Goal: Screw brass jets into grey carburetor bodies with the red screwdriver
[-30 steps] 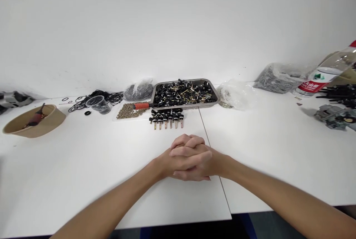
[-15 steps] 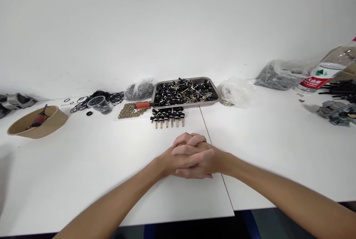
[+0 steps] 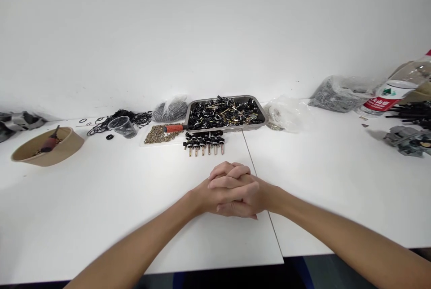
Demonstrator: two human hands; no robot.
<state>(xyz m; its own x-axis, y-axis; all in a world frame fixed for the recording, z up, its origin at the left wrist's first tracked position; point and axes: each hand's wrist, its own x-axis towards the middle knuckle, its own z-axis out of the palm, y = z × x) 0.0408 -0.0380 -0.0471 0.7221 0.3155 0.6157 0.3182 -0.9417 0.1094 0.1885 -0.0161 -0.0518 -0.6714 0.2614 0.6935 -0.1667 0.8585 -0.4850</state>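
My left hand point(image 3: 210, 195) and my right hand point(image 3: 260, 194) are clasped together on the white table, with their fingers interlaced. Both are closed, and no object shows between them. Just beyond them, several small black parts with metal pins point(image 3: 203, 142) lie in a row. Behind that row stands a metal tray point(image 3: 232, 128) heaped with similar black parts. A screwdriver with an orange handle point(image 3: 173, 128) rests over a pile of small brass-coloured pieces point(image 3: 155, 134), its tip by the tray's left edge.
On the left are a tan bowl point(image 3: 50, 159) with another screwdriver point(image 3: 50, 142), a clear plastic cup point(image 3: 125, 127) and black rubber rings point(image 3: 131, 117). Plastic bags point(image 3: 284, 114) stand along the wall. At right are a tilted bottle point(image 3: 387, 94) and a grey metal part point(image 3: 407, 139).
The view has shifted very slightly. My clasped hands stay in the same place, with only a small shift of the lower fingers or thumb.
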